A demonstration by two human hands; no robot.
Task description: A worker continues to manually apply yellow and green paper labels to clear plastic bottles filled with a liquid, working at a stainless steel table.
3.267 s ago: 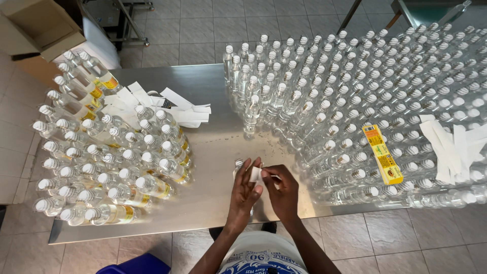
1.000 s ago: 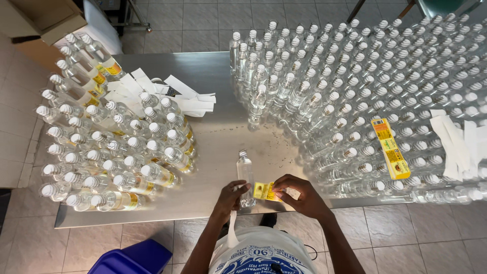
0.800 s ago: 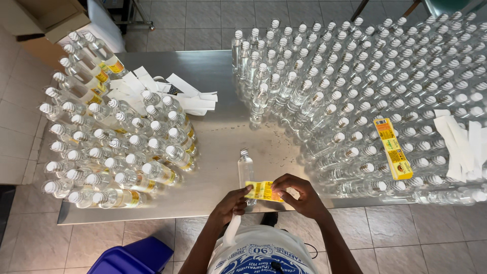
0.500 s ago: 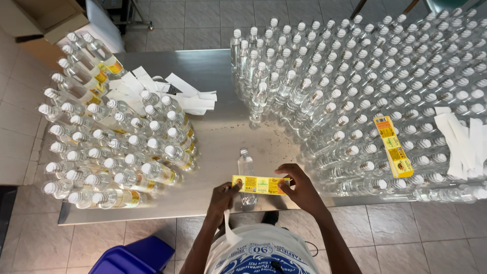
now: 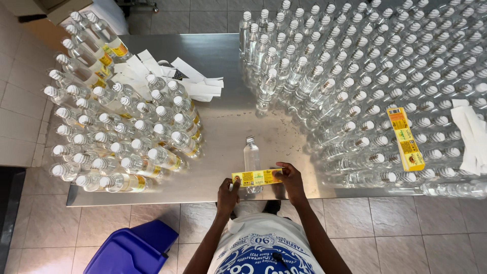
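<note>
A yellow label strip (image 5: 256,177) is stretched flat between my two hands at the near edge of the metal table (image 5: 225,122). My left hand (image 5: 227,194) pinches its left end and my right hand (image 5: 290,181) pinches its right end. A single clear plastic bottle (image 5: 251,158) with a white cap stands just behind the strip, and the label crosses in front of its lower part.
Labelled bottles (image 5: 122,132) crowd the left of the table, unlabelled ones (image 5: 365,76) fill the right. White backing strips (image 5: 195,83) lie at the back left and more (image 5: 469,137) far right. A stack of yellow labels (image 5: 406,138) rests on the right bottles. A blue bin (image 5: 129,251) sits on the floor.
The label, small and bunched between my hands a second ago, is now pulled out to full length in front of the bottle. My hands have spread apart.
</note>
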